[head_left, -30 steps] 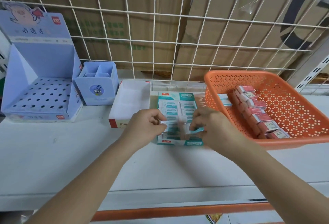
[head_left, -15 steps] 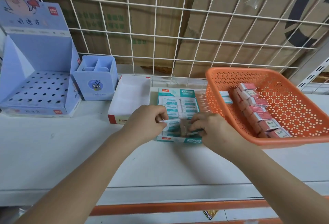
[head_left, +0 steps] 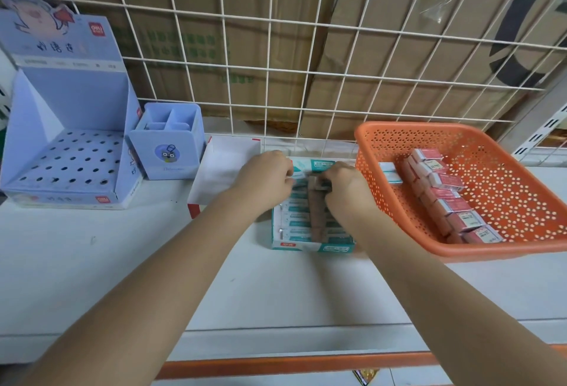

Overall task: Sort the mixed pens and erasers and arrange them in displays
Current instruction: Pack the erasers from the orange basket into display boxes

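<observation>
Basket [head_left: 399, 140]: orange perforated plastic, smooth. Display stand [head_left: 70, 109]: matt printed card. Back grid [head_left: 276, 78] was white-coated wire.

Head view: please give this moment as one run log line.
step: filling teal display box | left hand: pinches teal eraser at back row | right hand: curled over same row, grip unclear | orange basket: holds pink erasers

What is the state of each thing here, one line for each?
Eraser box: open, holds rows of teal erasers.
Orange basket: holds a row of pink erasers.
Pen stand: holes without pens.
Pen cup: upright, no pens.
Left hand: pinches an eraser.
Right hand: fingers curled in the box.
</observation>
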